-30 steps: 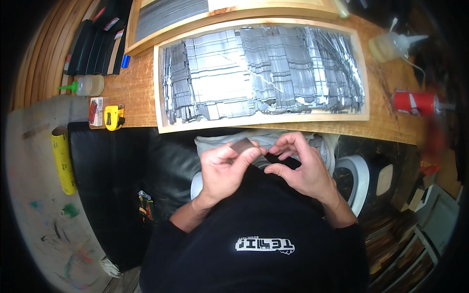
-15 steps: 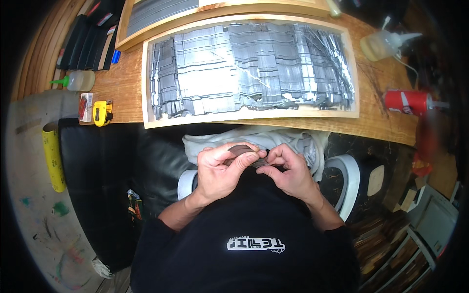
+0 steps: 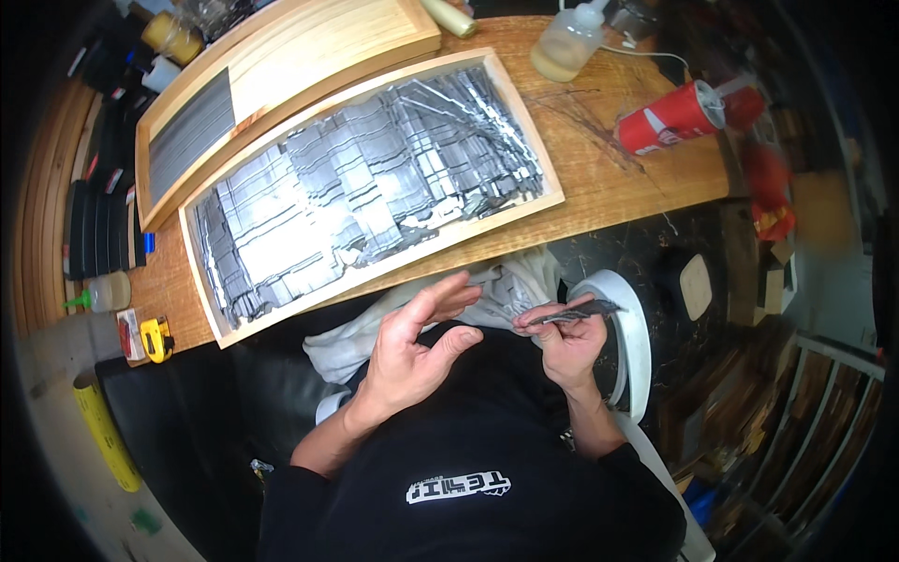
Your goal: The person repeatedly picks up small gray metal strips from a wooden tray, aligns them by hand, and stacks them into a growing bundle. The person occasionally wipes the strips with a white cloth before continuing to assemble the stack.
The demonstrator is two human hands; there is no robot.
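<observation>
My right hand (image 3: 567,339) pinches a thin dark grey strip (image 3: 573,316) that points to the right, low over my lap. My left hand (image 3: 412,348) is free of it, palm up with the fingers spread and the thumb bent inward, just left of the right hand. Under both hands lies a pale cloth (image 3: 510,288) on my lap. Ahead of them, on the wooden table (image 3: 618,183), stands a shallow wooden frame (image 3: 552,192) filled with many overlapping shiny grey strips (image 3: 365,192).
A second wooden frame (image 3: 309,47) with a grey panel lies behind the first. A red can (image 3: 667,118) on its side and a squeeze bottle (image 3: 568,42) are at the table's right. A yellow tape measure (image 3: 155,338) sits at the left edge. A white round rim (image 3: 633,342) is beside my right hand.
Both hands held the strip together before. Now my left hand has let go and opened, and my right hand holds the strip alone, further to the right. The view has swung.
</observation>
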